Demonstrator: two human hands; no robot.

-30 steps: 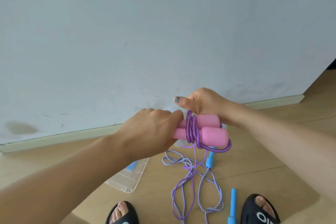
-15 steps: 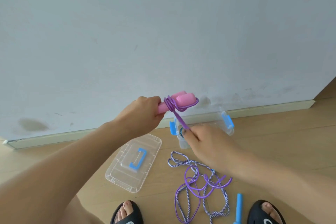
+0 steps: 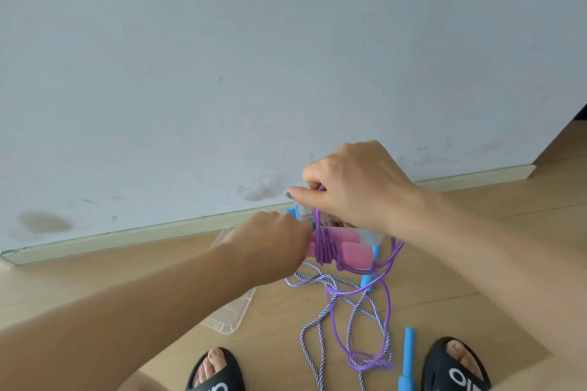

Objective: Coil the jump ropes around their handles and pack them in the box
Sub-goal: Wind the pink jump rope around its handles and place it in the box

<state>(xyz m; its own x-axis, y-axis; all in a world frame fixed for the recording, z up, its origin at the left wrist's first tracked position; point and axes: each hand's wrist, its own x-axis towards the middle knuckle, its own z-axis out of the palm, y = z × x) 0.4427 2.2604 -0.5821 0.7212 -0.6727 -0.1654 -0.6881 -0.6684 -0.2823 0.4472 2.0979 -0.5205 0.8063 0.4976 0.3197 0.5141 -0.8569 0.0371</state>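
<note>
Left hand (image 3: 273, 241) clamped on pink handles (image 3: 336, 247), right hand (image 3: 352, 187) pinching purple rope (image 3: 386, 311); risk: trailing slack snagging the striped rope (image 3: 320, 320) on the floor, loosening wraps.

A pair of pink, matt, foam-like cylindrical handles (image 3: 346, 247) is wound with a smooth, glossy purple plastic cord (image 3: 386, 305). A purple-and-white twisted rope (image 3: 313, 330), braided and cloth-like in texture, is laid on the pale wooden plank floor (image 3: 444, 279), which is finished smooth with a faint sheen. Smooth blue plastic handles (image 3: 408, 349) are seen beside it. A clear, glossy plastic lid (image 3: 235, 314) is partly shown. The pale grey painted wall (image 3: 222, 57) appears matt and scuffed. Black sandals (image 3: 457, 371) look rubbery and matt.
</note>
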